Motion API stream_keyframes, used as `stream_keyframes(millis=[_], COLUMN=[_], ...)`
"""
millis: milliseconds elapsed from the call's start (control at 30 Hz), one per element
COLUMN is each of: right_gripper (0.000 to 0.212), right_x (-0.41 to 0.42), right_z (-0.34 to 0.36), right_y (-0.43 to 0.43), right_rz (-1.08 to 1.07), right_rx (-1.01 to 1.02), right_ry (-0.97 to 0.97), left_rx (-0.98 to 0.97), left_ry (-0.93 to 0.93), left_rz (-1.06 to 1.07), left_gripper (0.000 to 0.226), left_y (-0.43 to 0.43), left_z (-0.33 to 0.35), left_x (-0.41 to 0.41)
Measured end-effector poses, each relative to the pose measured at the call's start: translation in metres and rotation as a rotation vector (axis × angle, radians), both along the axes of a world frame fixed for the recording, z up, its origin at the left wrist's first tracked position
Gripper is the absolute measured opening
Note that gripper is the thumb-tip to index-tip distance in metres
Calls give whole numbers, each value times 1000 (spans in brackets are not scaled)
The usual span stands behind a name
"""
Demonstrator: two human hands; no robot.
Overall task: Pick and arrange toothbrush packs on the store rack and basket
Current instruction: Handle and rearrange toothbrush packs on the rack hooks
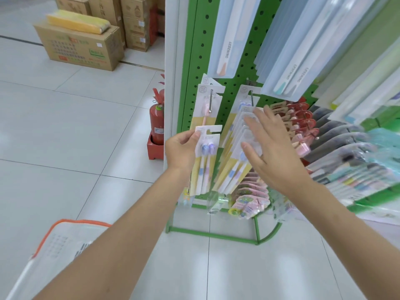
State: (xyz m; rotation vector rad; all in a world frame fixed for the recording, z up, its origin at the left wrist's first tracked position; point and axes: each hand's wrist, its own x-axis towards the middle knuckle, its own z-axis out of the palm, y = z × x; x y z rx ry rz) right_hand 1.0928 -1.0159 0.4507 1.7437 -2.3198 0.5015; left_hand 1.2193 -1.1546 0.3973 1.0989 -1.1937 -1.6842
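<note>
Left hand (181, 148): pinches a twin toothbrush pack (206, 152) by its card top, just in front of the pegboard rack (194, 61).
Right hand (272, 148): fingers straight and spread against the hung row of packs (229, 165); grips nothing.
Progress: row hung; held pack not yet pegged.
Basket (80, 221): contents unclear.

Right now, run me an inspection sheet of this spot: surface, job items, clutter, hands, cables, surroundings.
Surface: green pegboard rack, hooks loaded.
Job's things: one toothbrush pack held clear of the hooks; hanging packs fanned on a hook; basket on the tiled floor, lower left.
Clutter: nothing seen.
Hands: left hand pinches the toothbrush pack; right hand open over the hanging packs.
Cables: nothing seen.
Surroundings: fire extinguisher, cardboard boxes.
</note>
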Motion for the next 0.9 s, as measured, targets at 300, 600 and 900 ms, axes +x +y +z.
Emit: stream_keyframes(millis=[300, 600, 900], right_gripper=[49, 41, 17], right_x=[92, 104, 116], right_z=[-40, -65, -85], right_y=[-2, 4, 23], right_rz=[-178, -197, -106], right_rx=[-6, -49, 84], right_ry=[-878, -1315, -1417], left_rx=[448, 486, 714], left_ry=[109, 24, 100], left_rz=[-168, -186, -68], left_gripper=[29, 33, 23], left_y=[20, 34, 34], left_z=[-10, -14, 2], left_x=[55, 68, 69])
